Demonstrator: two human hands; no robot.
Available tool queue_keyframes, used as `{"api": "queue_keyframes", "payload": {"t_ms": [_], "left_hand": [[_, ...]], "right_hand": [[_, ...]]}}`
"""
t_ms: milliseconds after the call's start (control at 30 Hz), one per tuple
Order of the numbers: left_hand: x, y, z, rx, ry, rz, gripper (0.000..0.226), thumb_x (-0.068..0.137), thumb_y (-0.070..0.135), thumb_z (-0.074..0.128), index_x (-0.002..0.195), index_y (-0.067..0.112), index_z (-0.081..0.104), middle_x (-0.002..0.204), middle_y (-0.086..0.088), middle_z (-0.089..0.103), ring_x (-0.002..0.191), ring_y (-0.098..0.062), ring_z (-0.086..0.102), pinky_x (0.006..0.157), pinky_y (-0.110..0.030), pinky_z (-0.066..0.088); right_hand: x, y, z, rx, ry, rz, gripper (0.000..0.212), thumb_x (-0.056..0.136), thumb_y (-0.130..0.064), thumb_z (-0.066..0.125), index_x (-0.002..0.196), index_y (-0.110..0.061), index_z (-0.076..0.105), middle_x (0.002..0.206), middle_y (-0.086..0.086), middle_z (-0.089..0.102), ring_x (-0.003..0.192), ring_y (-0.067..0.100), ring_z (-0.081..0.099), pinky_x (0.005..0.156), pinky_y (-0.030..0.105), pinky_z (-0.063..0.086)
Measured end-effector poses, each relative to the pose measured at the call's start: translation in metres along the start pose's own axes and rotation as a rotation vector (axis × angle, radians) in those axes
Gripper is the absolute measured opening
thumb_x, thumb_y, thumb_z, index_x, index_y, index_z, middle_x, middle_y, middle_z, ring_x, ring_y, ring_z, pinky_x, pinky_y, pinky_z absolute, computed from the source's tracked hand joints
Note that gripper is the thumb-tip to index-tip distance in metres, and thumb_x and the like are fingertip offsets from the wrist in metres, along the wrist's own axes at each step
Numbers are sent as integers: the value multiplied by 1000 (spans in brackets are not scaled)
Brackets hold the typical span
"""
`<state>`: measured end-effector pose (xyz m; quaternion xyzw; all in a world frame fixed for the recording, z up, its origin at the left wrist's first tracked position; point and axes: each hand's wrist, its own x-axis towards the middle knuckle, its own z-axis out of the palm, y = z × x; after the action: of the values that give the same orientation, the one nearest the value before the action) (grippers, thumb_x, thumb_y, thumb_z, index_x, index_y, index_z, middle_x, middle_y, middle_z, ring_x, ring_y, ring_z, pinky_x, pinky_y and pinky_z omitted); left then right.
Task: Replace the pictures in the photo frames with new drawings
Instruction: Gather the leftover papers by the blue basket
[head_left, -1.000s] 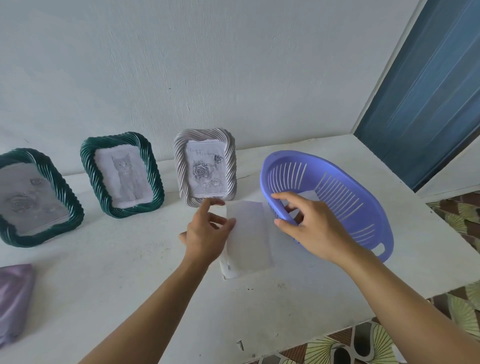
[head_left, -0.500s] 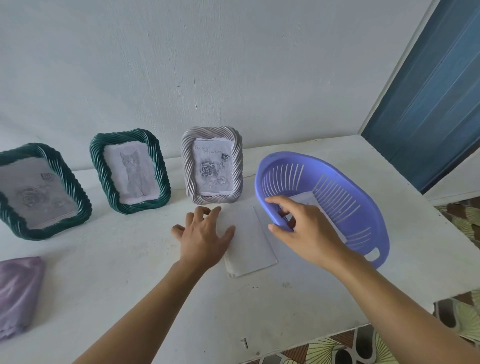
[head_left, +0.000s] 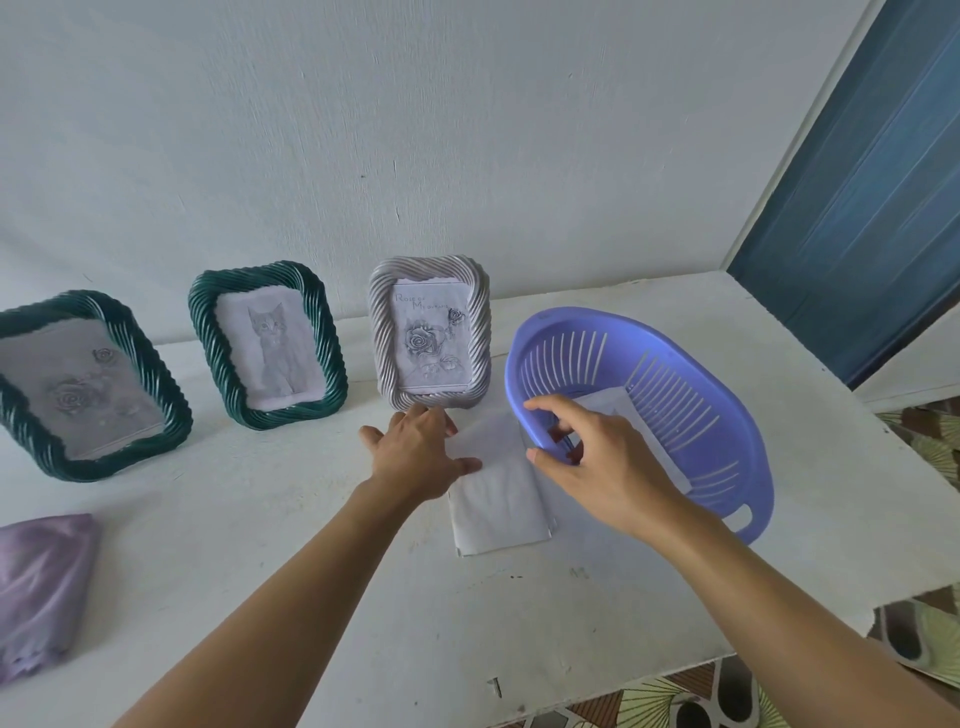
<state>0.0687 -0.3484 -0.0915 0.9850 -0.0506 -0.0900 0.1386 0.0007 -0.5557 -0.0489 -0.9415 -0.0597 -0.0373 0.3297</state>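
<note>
Three twisted-rim photo frames lean on the wall: a green frame (head_left: 78, 384) with a rose drawing at far left, a green frame (head_left: 267, 345) with a cat drawing, and a grey frame (head_left: 430, 332) with a rose drawing. A small stack of white papers (head_left: 496, 499) lies flat on the table in front of the grey frame. My left hand (head_left: 415, 452) rests flat on the papers' left edge, fingers straight. My right hand (head_left: 597, 457) grips the near rim of a tilted purple plastic basket (head_left: 691, 415), thumb outside and fingers inside. Another white sheet (head_left: 605, 402) lies inside the basket.
The white table (head_left: 363, 597) stands against a white wall and ends close to me and at the right. A purple cloth (head_left: 41, 587) lies at the left edge. A blue door (head_left: 872, 182) stands at the right, with patterned floor below.
My left hand flattened and slid forward over the papers toward the grey frame. The basket, held at its rim by my right hand, tipped a little more toward the papers.
</note>
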Motion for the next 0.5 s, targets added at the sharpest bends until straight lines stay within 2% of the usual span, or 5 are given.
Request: {"api": "queue_keyframes", "payload": {"t_ms": [167, 300, 367, 433, 500], "left_hand": [[-2, 4, -2, -28, -11, -6, 46, 85, 56, 68, 118, 27, 53, 123, 8, 58, 116, -17, 52, 91, -43, 27], [-11, 8, 2, -72, 56, 51, 40, 90, 46, 66, 112, 26, 40, 107, 6, 66, 100, -22, 60, 83, -39, 26], [-16, 6, 5, -166, 131, 71, 43, 87, 39, 71, 110, 25, 38, 91, 4, 66, 91, -26, 62, 80, -37, 31], [-19, 0, 10, -324, 230, 118, 47, 82, 26, 76, 111, 22, 40, 73, 0, 60, 76, -31, 62, 72, -38, 45], [-25, -5, 12, -502, 299, 125, 47, 80, 15, 79, 108, 23, 42, 71, -3, 60, 63, -25, 61, 61, -37, 52]], "right_hand": [[-1, 0, 0, 15, -16, 12, 39, 87, -37, 70, 123, -41, 56, 91, -10, 67, 67, 4, 59, 72, 25, 49], [0, 1, 1, 28, -17, 21, 39, 87, -37, 70, 123, -41, 56, 91, -10, 67, 66, 4, 59, 71, 25, 49], [0, 2, 1, 35, -15, 22, 39, 87, -38, 70, 123, -42, 56, 90, -11, 66, 67, 5, 59, 72, 26, 50], [-1, 2, 2, 36, -11, 18, 38, 87, -38, 70, 122, -42, 56, 90, -11, 66, 66, 5, 59, 71, 26, 50], [-1, 2, 2, 28, -6, 14, 38, 87, -38, 70, 122, -42, 56, 90, -10, 66, 66, 5, 58, 70, 25, 48]]}}
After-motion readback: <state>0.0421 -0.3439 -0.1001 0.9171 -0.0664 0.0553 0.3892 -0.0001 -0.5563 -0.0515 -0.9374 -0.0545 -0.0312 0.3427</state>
